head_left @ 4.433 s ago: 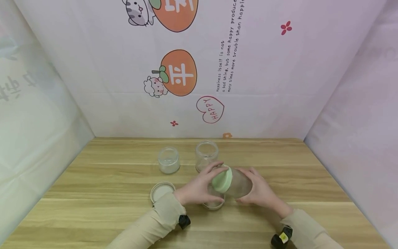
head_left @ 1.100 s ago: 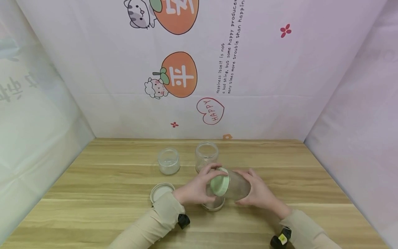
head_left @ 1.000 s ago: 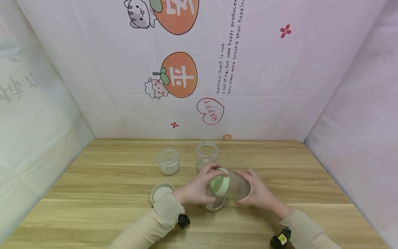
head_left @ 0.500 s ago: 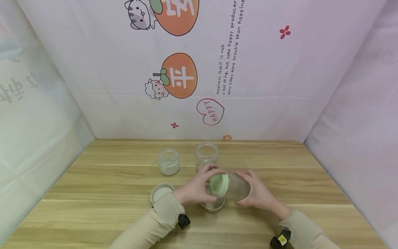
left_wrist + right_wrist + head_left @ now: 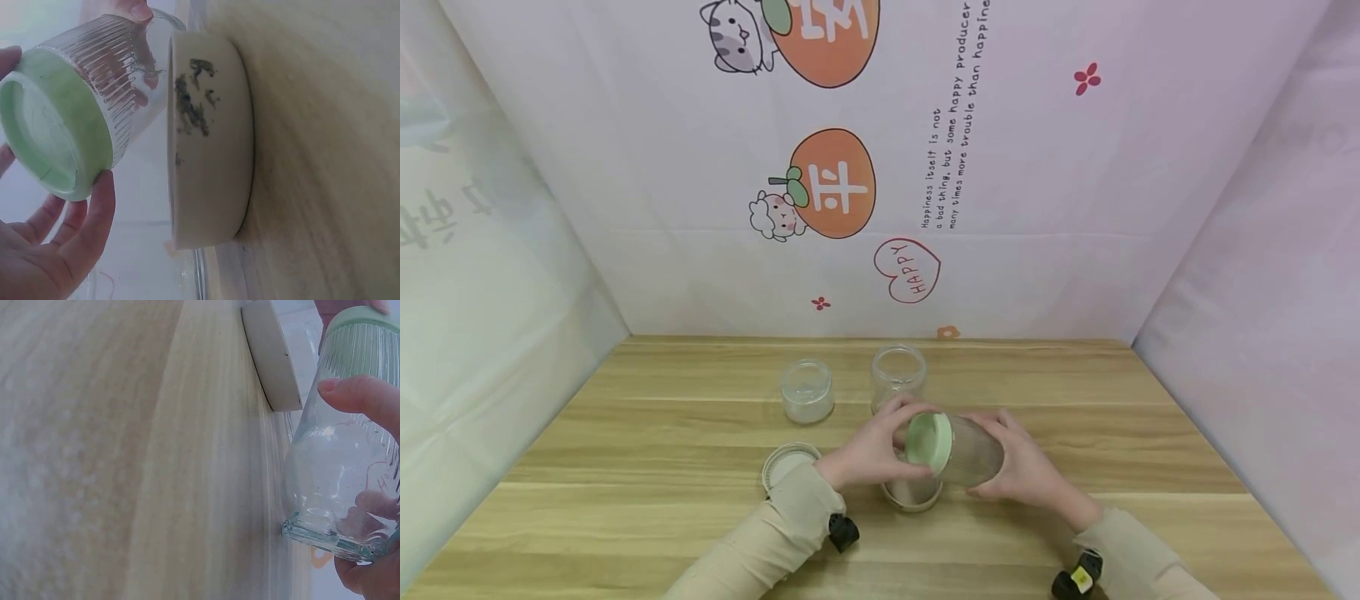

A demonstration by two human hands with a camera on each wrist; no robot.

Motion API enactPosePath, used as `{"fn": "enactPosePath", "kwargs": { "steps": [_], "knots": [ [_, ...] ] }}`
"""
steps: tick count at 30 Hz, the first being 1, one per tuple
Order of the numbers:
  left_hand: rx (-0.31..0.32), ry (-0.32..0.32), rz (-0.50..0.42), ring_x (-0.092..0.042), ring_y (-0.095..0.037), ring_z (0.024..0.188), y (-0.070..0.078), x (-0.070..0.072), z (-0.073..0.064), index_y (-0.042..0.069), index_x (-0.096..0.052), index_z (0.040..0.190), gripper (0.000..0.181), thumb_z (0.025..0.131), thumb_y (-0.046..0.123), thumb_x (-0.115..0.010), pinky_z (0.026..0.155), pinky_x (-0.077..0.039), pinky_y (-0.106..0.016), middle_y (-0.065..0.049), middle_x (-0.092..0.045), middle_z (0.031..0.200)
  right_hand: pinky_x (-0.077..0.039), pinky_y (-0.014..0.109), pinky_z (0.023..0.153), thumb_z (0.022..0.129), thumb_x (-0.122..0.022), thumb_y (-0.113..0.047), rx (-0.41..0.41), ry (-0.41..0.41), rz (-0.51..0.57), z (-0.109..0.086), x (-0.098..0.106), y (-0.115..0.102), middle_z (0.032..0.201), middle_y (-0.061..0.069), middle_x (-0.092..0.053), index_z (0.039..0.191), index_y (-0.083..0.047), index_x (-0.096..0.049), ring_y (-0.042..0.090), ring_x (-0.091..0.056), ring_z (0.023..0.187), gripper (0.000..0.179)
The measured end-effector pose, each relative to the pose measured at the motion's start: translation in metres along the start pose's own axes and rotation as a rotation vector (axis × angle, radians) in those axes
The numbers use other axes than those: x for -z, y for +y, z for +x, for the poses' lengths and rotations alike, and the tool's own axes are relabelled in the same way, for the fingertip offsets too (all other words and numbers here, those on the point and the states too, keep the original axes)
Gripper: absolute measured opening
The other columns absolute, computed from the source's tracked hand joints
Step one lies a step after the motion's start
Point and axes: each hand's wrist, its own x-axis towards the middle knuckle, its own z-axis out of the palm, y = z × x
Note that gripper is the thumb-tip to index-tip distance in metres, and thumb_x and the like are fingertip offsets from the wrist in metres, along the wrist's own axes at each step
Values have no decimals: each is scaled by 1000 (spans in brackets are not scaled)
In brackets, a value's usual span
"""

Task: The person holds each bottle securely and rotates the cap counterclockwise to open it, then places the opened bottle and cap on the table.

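Observation:
My right hand (image 5: 1026, 462) grips a clear ribbed glass jar (image 5: 976, 450), thumb on one side and fingers round the other in the right wrist view. The jar is held tilted above the table, its pale green lid (image 5: 929, 443) facing left. Around the lid's rim are the fingers and thumb of my left hand (image 5: 868, 450); in the left wrist view fingertips touch its edge. The lid sits on the jar with no gap that I can see. Below the lid, a shallow cream round lid (image 5: 209, 144) with dark marks lies on the table, partly hidden in the head view.
Behind the hands stand two lidless glass jars, a short jar (image 5: 807, 392) and a taller jar (image 5: 898, 367), the latter partly covered by my left hand. A second cream lid (image 5: 790, 461) lies beside my left sleeve. A printed cloth (image 5: 1030, 250) hangs along the wooden table's back edge.
The jar and lid have shifted slightly left and down since the oldest frame. My left fingers have shifted round the lid, and the lid has turned a little. My right hand keeps its hold.

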Motion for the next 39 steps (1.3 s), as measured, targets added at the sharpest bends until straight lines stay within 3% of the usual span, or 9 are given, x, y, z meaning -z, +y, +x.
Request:
{"fn": "enactPosePath", "kwargs": {
  "steps": [3,8,13,23,31,39],
  "knots": [
    [28,8,-8,-58,-23,95,-1,-1,1,19,-46,136,70,75,17,-80,75,-53,-21,-5,-42,123,-49,44,79,44,-93,-17,1,2,7,0,0,0,106,5,-49,131,-12,-54,25,-53,98,95],
    [48,40,7,-52,-20,102,-2,-2,3,16,-47,136,68,77,23,-79,75,-55,-26,-5,-46,124,-49,42,80,44,-93,-18,-4,1,2,0,0,1,106,4,-49,131,-12,-53,23,-52,98,95],
    [101,72,53,-52,-16,98,-1,-3,3,19,-48,135,65,78,30,-78,80,-53,-34,-1,-52,117,-49,44,80,45,-93,-19,-14,-3,-5,-1,0,1,106,4,-50,131,-12,-53,24,-52,98,95],
    [216,107,26,-55,-17,95,3,-5,6,17,-49,134,62,80,37,-74,73,-50,-25,-4,-56,111,-49,45,80,46,-92,-19,-15,-9,-10,0,2,-1,107,5,-50,131,-11,-53,26,-52,99,94],
    [288,117,-3,-57,-14,80,11,-4,6,14,-48,135,60,85,40,-68,60,-52,-26,-8,-58,99,-49,46,81,47,-92,-18,-32,-26,-12,1,2,-2,108,5,-50,132,-11,-52,26,-52,100,94],
    [307,92,67,-57,-21,103,11,-4,6,9,-43,138,64,88,43,-63,79,-51,-33,-10,-59,116,-50,43,78,46,-92,-18,-26,-16,-17,1,1,-1,104,4,-49,131,-12,-53,24,-52,96,94]
  ]
}}
